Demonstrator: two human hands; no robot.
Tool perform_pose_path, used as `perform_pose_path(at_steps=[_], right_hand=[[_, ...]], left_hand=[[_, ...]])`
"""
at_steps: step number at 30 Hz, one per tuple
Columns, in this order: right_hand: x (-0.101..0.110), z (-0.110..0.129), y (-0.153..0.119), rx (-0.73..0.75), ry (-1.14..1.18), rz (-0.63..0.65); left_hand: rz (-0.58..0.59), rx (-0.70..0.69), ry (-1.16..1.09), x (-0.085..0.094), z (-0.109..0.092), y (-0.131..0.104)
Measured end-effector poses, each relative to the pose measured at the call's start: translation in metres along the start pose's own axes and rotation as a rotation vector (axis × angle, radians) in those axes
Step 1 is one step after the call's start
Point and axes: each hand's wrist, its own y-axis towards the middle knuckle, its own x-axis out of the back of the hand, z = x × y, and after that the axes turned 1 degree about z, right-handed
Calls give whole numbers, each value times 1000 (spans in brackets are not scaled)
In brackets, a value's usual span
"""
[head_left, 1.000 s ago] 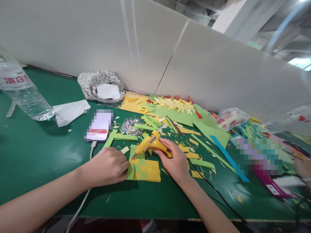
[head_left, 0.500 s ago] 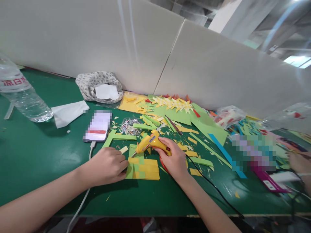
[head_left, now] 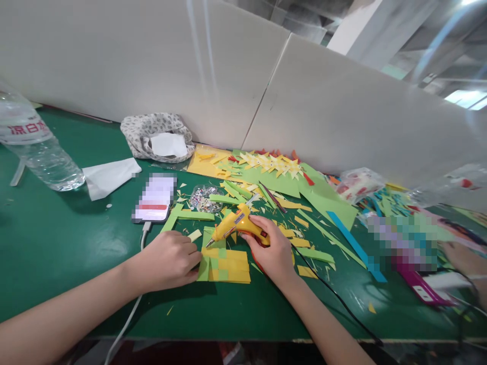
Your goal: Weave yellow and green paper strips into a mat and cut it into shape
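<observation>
Partition [head_left: 133, 61]: smooth, pale grey-white, standing along the far side of the table, its top edge sloping down to the right
Seam [head_left: 268, 88]: narrow, slanting between two panels
Tabletop [head_left: 95, 309]: glossy dark green, with soft whitish reflections
Pillar [head_left: 361, 33]: pale, rising beyond the partition
Ceiling [head_left: 414, 48]: grey, blurred
Bright pane [head_left: 467, 99]: white, upper right; window or lamp, unclear
Light streaks [head_left: 198, 45]: faint, vertical, over the partition
</observation>
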Motion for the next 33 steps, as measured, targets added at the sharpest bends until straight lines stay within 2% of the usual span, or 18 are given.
perform_pose_path(at_steps=[17, 23, 26, 30, 33], right_hand=[[1, 1, 0, 86, -59, 84], [-1, 2, 1, 71, -66, 107], [-1, 1, 1, 35, -54, 37], [5, -9, 8, -124, -46, -55], [13, -18, 16, -192, -166, -107]], left_hand=[[-8, -4, -14, 1, 1, 0], [-27, 11, -17, -1, -1, 0], [-28, 16, -30, -1, -1, -1], [-19, 62, -59, -4, 0, 0], [-21, 132, -79, -7, 1, 0]])
